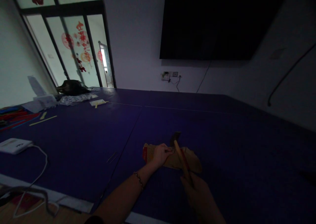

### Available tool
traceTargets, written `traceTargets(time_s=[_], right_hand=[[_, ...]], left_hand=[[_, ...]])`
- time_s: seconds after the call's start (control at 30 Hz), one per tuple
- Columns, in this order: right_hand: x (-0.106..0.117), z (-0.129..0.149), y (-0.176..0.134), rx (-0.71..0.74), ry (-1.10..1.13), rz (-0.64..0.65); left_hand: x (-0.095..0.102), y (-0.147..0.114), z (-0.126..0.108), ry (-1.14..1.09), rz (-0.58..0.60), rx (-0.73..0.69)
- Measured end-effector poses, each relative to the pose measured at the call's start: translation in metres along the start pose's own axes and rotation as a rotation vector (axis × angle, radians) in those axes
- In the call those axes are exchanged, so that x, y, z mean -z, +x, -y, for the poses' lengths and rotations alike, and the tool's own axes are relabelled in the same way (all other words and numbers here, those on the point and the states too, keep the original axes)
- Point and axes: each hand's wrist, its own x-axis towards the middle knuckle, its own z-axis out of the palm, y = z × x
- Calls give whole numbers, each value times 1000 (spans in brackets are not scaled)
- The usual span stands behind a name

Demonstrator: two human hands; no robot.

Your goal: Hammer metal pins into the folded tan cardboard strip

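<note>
My right hand is wrapped round the wooden handle of a hammer, whose dark metal head points away from me. A flat brown piece with a red patch at its left end, perhaps cardboard, lies on the blue-purple tabletop under the hammer. Over the middle of this piece rests my left hand, its fingers pinched close to the hammer head. Whatever sits between those fingertips is too small and dark to name. A chain bracelet circles my left wrist.
Two thin wire-like pieces lie left of the brown piece. A white box with a white cable sits at the left edge. Coloured strips, plastic packaging and a black bag are at the far left. A wall screen hangs beyond the table.
</note>
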Motion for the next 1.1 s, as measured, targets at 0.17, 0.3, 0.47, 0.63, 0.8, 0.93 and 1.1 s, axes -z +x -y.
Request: traceTargets(time_s=[0.17, 0.3, 0.47, 0.63, 0.8, 0.93, 1.1], right_hand=[[1, -3, 3, -5, -28, 42], [0, -5, 3, -16, -29, 33], [-4, -7, 5, -2, -56, 49], [3, -1, 2, -23, -61, 77], [15, 2, -2, -46, 75, 47], [35, -11, 21, -22, 444, 101], [68, -59, 90, -46, 883, 265]], left_hand=[[0, -2, -2, -5, -13, 4], [1, -2, -3, -6, -4, -13], [2, -4, -4, 9, -12, -7], [2, -4, -4, 1, -2, -22], [1, -2, -2, 25, 11, -16], [1, -3, -2, 57, 23, -9], [3, -5, -6, 84, 26, 0]])
